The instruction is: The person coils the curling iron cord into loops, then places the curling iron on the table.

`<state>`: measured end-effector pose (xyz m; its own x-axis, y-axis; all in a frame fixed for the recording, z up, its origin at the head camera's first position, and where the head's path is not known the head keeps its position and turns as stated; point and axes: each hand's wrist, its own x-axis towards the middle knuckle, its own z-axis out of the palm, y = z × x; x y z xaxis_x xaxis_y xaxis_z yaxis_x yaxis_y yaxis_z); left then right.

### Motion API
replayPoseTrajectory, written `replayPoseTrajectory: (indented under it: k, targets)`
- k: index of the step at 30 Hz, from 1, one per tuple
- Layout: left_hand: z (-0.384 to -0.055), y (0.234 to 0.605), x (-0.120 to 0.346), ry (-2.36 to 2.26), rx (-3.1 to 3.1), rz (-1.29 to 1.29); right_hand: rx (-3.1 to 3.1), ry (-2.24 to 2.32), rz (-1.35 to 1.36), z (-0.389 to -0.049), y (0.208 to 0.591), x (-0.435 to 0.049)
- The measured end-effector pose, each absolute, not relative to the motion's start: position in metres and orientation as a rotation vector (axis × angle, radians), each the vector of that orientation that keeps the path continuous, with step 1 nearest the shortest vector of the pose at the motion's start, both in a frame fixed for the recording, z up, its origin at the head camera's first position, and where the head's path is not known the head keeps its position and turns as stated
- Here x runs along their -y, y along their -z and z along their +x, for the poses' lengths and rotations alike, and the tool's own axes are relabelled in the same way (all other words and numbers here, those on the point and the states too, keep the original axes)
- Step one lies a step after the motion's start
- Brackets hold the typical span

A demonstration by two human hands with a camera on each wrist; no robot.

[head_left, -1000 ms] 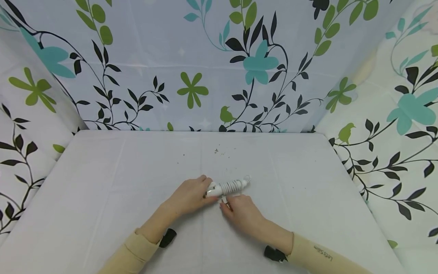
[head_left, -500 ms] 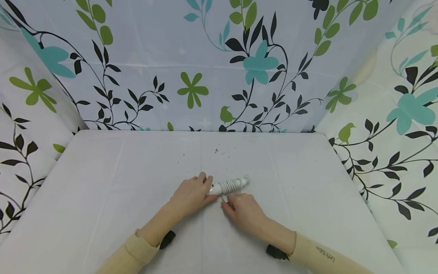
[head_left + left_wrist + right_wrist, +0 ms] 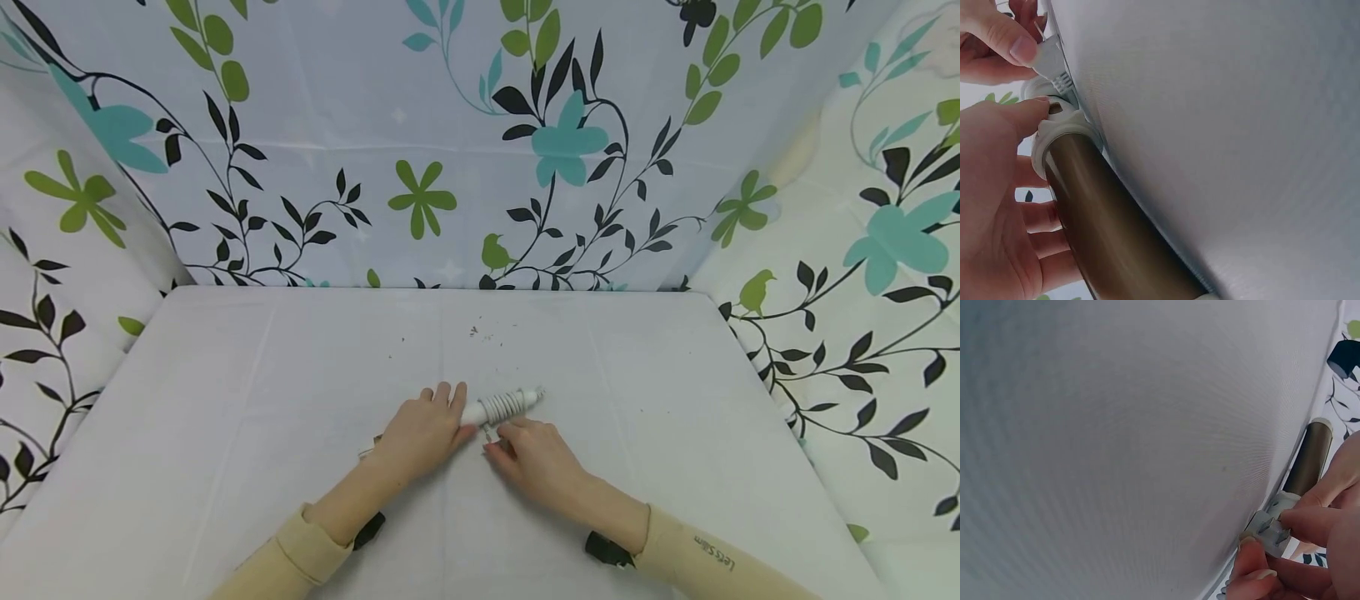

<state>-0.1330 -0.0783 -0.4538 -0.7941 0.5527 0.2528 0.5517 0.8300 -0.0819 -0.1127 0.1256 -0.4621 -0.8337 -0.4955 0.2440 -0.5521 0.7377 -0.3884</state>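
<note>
A curling iron lies across the white table, its brown barrel (image 3: 1110, 219) showing in the left wrist view. Grey-white cord is wound in several turns round its white handle (image 3: 504, 407) in the head view. My left hand (image 3: 422, 429) holds the iron where handle and barrel meet, thumb on the white collar (image 3: 1066, 134) and fingers behind the barrel. Just below the handle, my right hand (image 3: 542, 460) pinches the cord's plug (image 3: 1266, 530) between thumb and fingers. The plug's prongs show in the right wrist view. In the head view my left hand covers most of the barrel.
The white-covered table (image 3: 300, 350) has small brown crumbs (image 3: 480, 333) beyond the iron. A cloth with leaves and flowers (image 3: 420, 200) hangs behind it and along both sides. Dark wrist-worn pieces (image 3: 607, 550) sit under the sleeves.
The iron has turned slightly, and a bit of its far end now shows left of my left wrist. My left fingers have shifted a little; the right hand stays at the plug.
</note>
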Motion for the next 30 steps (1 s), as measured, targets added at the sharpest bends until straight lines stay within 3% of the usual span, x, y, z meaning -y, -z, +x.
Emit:
replayPoseTrajectory:
  k: [30]
  targets:
    - [-0.1285,0.4614,0.0844,-0.094,2.652,-0.850,2.828,-0.614,0.844,-0.1161,0.4583,-0.1260]
